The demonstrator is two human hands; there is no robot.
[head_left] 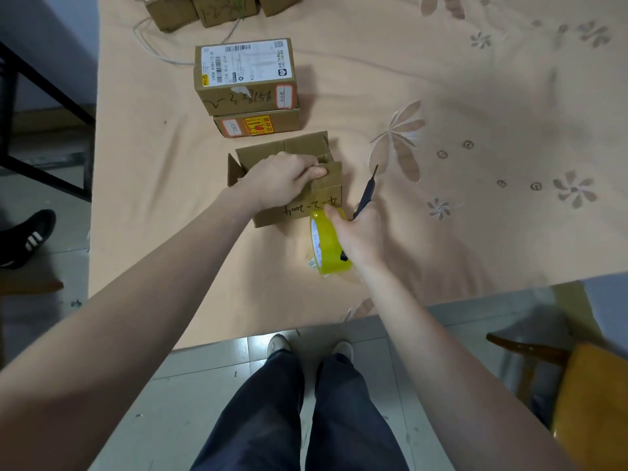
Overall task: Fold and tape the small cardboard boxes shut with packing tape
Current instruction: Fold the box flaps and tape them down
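On the bedsheet [441, 96], left hand [282, 180] presses box [302, 212] flaps.

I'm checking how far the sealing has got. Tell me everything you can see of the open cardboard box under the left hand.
The open cardboard box is small, plain brown corrugated card with black handwriting on its near side. It sits upright on the peach floral cloth, just in front of two stacked closed boxes. Its top flaps are not sealed: one stands up at the far edge, another sticks out left. The left hand presses the flaps down, and the right hand, gripping a yellow tape roll, touches its near side.
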